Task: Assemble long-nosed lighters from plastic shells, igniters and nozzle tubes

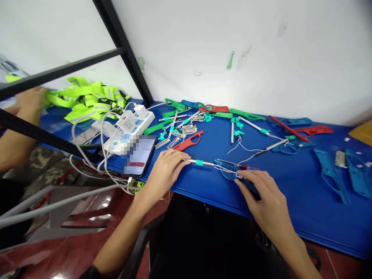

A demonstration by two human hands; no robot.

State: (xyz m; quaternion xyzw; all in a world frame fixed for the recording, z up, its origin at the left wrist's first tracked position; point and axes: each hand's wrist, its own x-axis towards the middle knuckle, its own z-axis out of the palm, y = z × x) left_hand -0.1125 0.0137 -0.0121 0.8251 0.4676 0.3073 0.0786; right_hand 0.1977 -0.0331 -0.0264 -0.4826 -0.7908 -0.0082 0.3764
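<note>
Pinched between the fingers of my left hand (168,166) is the left end of a thin metal rod (207,163) with a teal clip around it. White wires run from the rod's right end towards my right hand (263,192), whose thumb and fingers close on a wire end. Just under the wires lies a blue plastic shell (228,173), partly covered by my right hand. Behind my hands on the blue table (212,143) are a red shell (188,142), green shells (246,114) and several similar rods with teal parts.
A phone (139,159) and a power strip (145,118) with white cables sit at the left. Black frame bars (116,35) cross there. Beyond them, another person's hand (31,97) is near yellow-green straps (87,97). Blue shells (331,174) lie at the right.
</note>
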